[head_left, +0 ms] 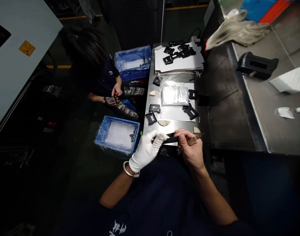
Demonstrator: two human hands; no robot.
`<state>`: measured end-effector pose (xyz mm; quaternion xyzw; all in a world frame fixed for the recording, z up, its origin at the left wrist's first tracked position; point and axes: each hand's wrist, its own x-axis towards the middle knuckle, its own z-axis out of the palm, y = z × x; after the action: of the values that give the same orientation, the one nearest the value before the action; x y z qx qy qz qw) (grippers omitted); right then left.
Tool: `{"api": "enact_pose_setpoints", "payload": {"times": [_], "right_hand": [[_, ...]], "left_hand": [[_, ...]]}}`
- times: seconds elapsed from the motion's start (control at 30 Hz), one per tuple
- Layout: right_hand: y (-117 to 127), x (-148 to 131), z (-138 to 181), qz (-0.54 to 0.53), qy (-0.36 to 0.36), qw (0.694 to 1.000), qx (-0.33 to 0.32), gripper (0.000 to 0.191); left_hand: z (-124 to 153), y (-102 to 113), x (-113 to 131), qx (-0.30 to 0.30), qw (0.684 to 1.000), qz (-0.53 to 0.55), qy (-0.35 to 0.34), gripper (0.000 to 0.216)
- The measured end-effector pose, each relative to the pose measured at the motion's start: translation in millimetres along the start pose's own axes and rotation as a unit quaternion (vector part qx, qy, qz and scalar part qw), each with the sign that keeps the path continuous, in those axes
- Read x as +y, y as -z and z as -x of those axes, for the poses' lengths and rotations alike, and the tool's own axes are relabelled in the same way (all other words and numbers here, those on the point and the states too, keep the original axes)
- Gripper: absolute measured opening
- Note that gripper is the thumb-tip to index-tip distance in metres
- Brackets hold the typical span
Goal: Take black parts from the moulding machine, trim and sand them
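My left hand [148, 149], in a white glove with a metal bangle at the wrist, is closed on a small black plastic part [171, 139] held just above the near edge of the metal table [221, 108]. My bare right hand [191, 147] is closed around a slim knife-like tool [194, 140] with a pale handle. Its blade end lies against the black part. Both hands meet in front of my chest.
More black plastic parts [178, 52] lie on white sheets at the table's far end; others and a clear bag [174, 95] sit mid-table. Two blue bins [117, 134] stand on the floor at left. A seated co-worker [100, 68] handles a part there. Cloth gloves [238, 29] lie at upper right.
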<state>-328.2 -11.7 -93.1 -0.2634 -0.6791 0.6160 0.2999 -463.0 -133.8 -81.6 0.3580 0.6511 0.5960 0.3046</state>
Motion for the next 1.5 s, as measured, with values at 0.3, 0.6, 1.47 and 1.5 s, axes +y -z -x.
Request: {"api": "enact_pose_setpoints", "payload": {"times": [0.3, 0.6, 1.47, 1.5], "right_hand": [[-9.6, -2.0, 2.9, 0.052, 0.038, 0.998, 0.02, 0.019], [-12.8, -1.5, 4.5, 0.056, 0.025, 0.998, 0.019, 0.023], [-10.8, 4.5, 3.1, 0.069, 0.025, 0.997, 0.002, 0.025], [-10.7, 4.4, 2.9, 0.069, 0.026, 0.997, 0.002, 0.025]], "left_hand": [[1.2, -8.3, -18.8, 0.034, 0.998, -0.044, 0.035, 0.034], [2.1, -10.3, -26.4, 0.006, 0.997, -0.038, 0.07, 0.038], [0.5, -14.5, -19.0, -0.054, 0.997, -0.031, 0.052, 0.036], [0.4, -14.4, -18.7, -0.059, 0.996, -0.03, 0.054, 0.035]]}}
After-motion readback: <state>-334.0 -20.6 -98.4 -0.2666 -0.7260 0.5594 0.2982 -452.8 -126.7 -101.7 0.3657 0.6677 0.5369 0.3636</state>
